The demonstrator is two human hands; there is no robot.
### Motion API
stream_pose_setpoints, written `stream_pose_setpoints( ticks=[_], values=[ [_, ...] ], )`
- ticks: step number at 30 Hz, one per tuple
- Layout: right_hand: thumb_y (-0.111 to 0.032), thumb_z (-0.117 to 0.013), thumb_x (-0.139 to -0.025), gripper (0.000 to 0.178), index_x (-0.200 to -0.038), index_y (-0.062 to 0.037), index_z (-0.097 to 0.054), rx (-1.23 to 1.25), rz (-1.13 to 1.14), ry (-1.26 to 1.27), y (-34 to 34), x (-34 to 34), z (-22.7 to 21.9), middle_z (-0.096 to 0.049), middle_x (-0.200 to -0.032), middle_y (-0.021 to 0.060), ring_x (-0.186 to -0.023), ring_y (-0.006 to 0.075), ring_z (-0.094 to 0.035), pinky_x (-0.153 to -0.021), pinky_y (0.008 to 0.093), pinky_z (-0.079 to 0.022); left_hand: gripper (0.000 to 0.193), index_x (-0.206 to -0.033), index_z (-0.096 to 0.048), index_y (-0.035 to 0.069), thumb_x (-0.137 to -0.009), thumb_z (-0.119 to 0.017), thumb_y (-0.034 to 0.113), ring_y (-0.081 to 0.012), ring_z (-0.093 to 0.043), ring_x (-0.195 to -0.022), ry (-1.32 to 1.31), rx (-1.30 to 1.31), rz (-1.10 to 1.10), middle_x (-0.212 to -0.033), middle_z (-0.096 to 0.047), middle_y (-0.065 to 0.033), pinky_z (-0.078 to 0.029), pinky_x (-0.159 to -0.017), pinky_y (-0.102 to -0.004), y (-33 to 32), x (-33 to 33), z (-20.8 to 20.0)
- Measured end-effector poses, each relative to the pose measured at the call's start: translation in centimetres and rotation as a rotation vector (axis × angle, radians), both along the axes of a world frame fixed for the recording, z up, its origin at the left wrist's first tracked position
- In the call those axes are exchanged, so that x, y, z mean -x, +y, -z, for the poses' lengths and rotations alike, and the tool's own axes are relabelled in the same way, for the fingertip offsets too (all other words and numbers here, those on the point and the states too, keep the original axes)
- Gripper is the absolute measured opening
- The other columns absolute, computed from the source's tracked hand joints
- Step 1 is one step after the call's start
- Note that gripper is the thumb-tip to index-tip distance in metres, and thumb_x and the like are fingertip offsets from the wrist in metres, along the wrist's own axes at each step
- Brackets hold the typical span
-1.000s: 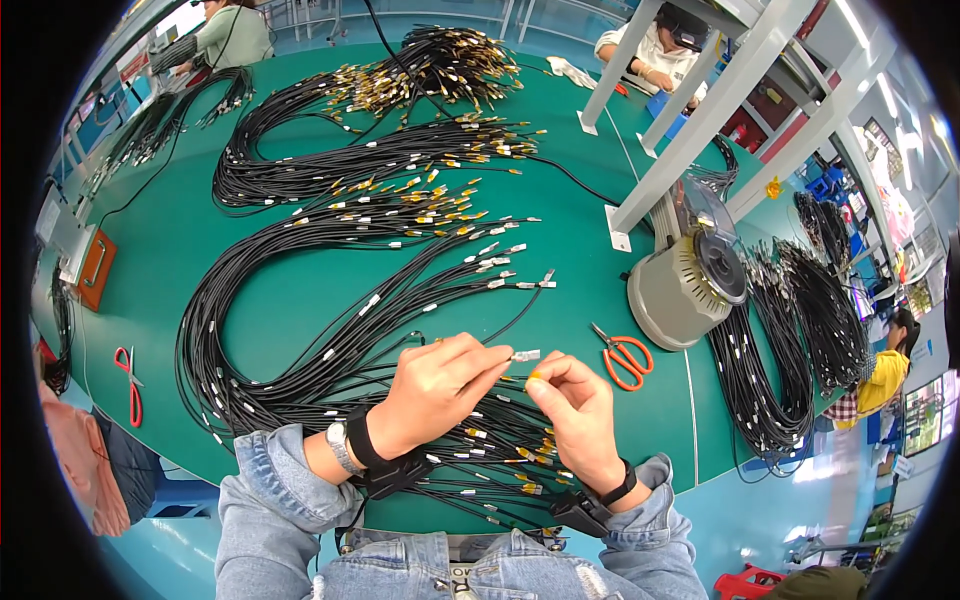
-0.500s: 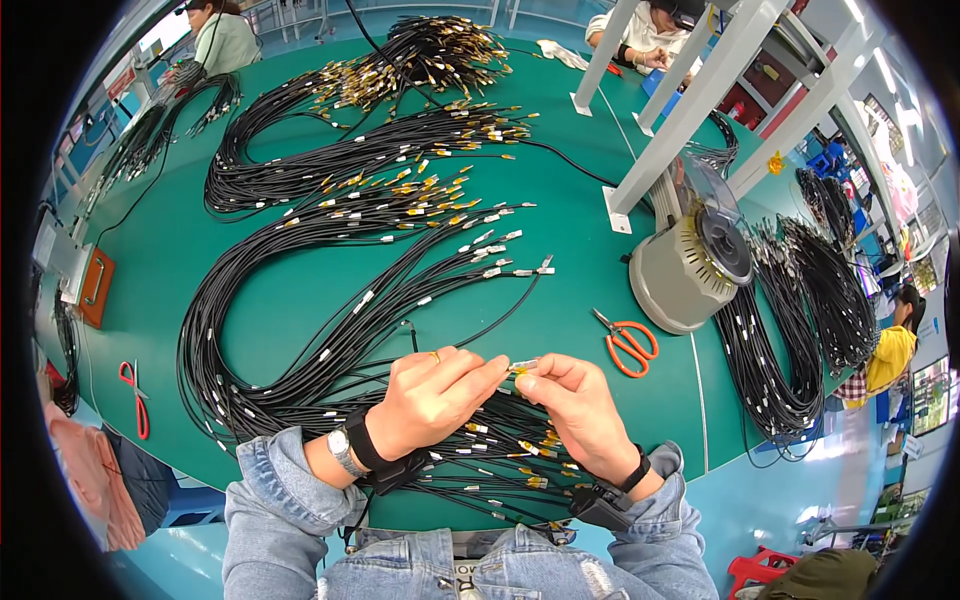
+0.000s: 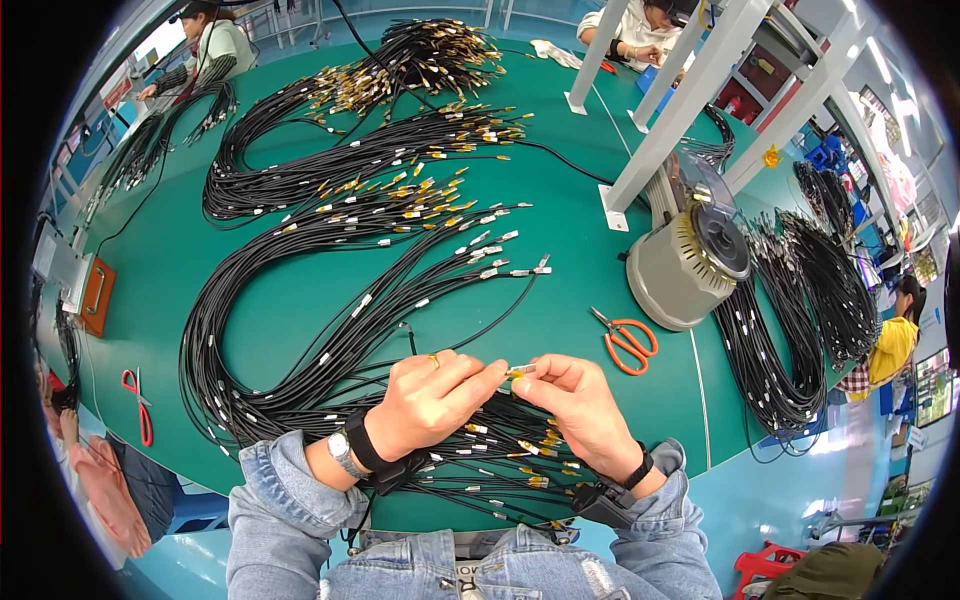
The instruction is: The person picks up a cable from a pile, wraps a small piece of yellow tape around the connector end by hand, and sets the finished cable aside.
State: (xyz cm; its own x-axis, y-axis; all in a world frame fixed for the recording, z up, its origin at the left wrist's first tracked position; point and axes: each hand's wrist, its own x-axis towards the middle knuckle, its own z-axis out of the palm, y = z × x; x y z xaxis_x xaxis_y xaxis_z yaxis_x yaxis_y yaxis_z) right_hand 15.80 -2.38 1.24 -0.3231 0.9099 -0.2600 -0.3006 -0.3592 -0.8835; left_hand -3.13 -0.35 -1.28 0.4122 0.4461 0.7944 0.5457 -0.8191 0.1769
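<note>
Both my hands meet in front of me, above a bundle of black cables with white labels and yellow-tipped ends. My left hand is closed in a pinch at the left side of a cable end. From the other side, the thumb and fingers of my right hand pinch the same end. A small white label and a bit of yellow show between the fingertips; finer detail is too small to make out. Behind my hands, more labelled black cables lie in a long curve on the green table.
Orange-handled scissors lie right of my hands, beside a round beige machine. Red-handled scissors lie at the left. Grey metal posts stand at the back right. More cable bundles fill the far table. Other people sit around.
My hands keep their pinch on the cable end with hardly any shift. At the far left, a co-worker's arm has reached forward. The view has shifted slightly.
</note>
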Motion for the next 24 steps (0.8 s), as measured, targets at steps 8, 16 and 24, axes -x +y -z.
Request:
stream_pose_setpoints(
  ticks=[8, 16, 24],
  values=[
    [-0.002, -0.061, -0.083, 0.004, -0.087, -0.0027, -0.06, 0.0, -0.008, 0.0, 0.04, -0.07, 0.0, -0.064, -0.089, 0.0039, -0.082, 0.0086, -0.059, -0.075, 0.0216, -0.046, 0.029, -0.088, -0.065, 0.007, -0.061, -0.074, 0.002, -0.0111, -0.049, -0.049, 0.008, -0.008, 0.009, -0.066, -0.056, 0.0017, -0.031, -0.039, -0.024, -0.03, -0.02, 0.02],
    [-0.003, -0.061, -0.084, 0.003, -0.087, -0.0022, -0.06, 0.022, -0.011, -0.021, 0.03, -0.13, -0.17, -0.064, -0.088, 0.0034, -0.081, 0.0082, -0.059, -0.075, 0.0212, -0.046, 0.029, -0.088, -0.064, 0.007, -0.061, -0.074, 0.003, -0.0113, -0.05, -0.049, 0.007, -0.01, 0.015, -0.067, -0.057, 0.0014, -0.032, -0.039, -0.0242, -0.11, -0.08, -0.21],
    [-0.003, -0.061, -0.084, 0.002, -0.086, -0.0022, -0.06, -0.004, -0.025, -0.047, 0.11, -0.16, -0.13, -0.063, -0.087, 0.0027, -0.08, 0.0077, -0.058, -0.074, 0.021, -0.046, 0.034, -0.092, -0.064, 0.008, -0.06, -0.074, 0.003, -0.0108, -0.049, -0.048, -0.004, -0.028, 0.016, -0.066, -0.056, 0.0021, -0.033, -0.039, -0.0236, 0.02, -0.02, 0.01]
  ],
)
